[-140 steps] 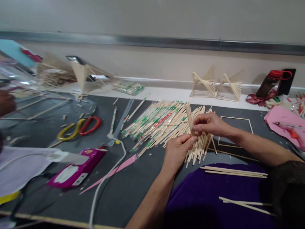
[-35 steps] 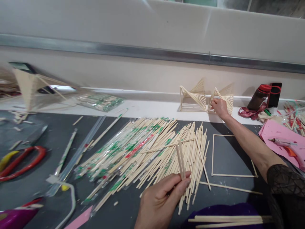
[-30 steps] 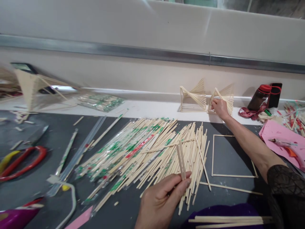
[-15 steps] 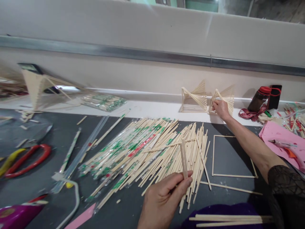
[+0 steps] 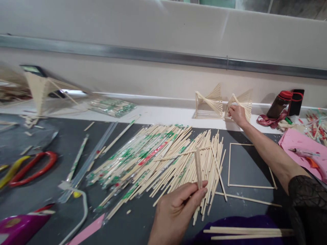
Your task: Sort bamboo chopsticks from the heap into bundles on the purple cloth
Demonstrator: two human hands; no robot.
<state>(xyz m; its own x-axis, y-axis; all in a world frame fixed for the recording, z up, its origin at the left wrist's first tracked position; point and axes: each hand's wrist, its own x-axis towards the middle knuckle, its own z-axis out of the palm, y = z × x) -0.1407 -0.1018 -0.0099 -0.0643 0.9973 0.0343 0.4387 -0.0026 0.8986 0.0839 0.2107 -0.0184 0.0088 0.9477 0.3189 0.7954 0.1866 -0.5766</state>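
Observation:
My left hand [image 5: 178, 207] pinches pale chopsticks [image 5: 198, 170] between thumb and fingers, pointing upward; they look like two side by side. Behind them spreads a big pile of chopsticks [image 5: 163, 160], many still in clear wrappers with green print. At the back ledge, my right hand [image 5: 237, 115] is closed at the front edge of a twisted chopstick structure [image 5: 245, 102]; the fingertips are partly hidden. A similar structure [image 5: 208, 102] stands just to its left. A square chopstick frame [image 5: 251, 186] lies flat below my right forearm.
Left lie red-handled scissors [image 5: 33, 170], a magenta tool [image 5: 22, 226] and a white cord [image 5: 84, 204]. A larger stick structure [image 5: 38, 90] and a packet of chopsticks [image 5: 112, 106] sit behind. Right are a bottle [image 5: 278, 103], pink paper [image 5: 288, 139] and a glue gun [image 5: 310, 160].
The view has shifted slightly. Both hands keep nearly the same places: the left on the chopsticks, the right at the structure on the ledge.

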